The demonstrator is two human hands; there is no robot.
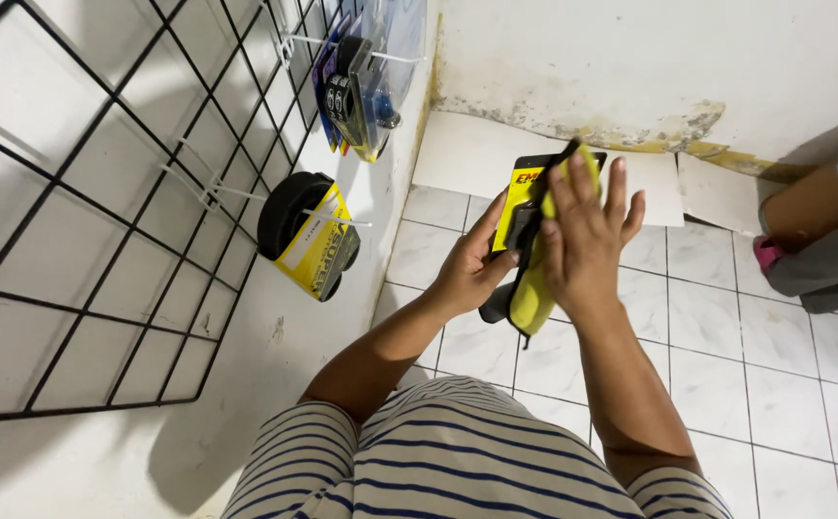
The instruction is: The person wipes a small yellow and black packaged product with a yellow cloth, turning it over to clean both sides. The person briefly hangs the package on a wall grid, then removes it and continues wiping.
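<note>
Closest to the camera sat a striped shirt, and out from it both forearms reached over the white tiled floor. Just ahead, the left hand gripped a yellow-and-black carded package from the left side, thumb up along its edge and fingers clamped behind it, holding it at chest height over the tiles. The right hand lay flat over its front, fingers together and stretched out, pressing a yellow cloth against the card; the cloth hung down below the palm. By the look of it the wiping was under way rather than finished, since the package was in the hands and not on the rack. To the left, on the black wire grid fixed to the wall, a similar yellow package with a black roll hung on a hook, and further up hung more blister packs. Farthest off, at the right edge by the stained wall base, another person's arm showed.
</note>
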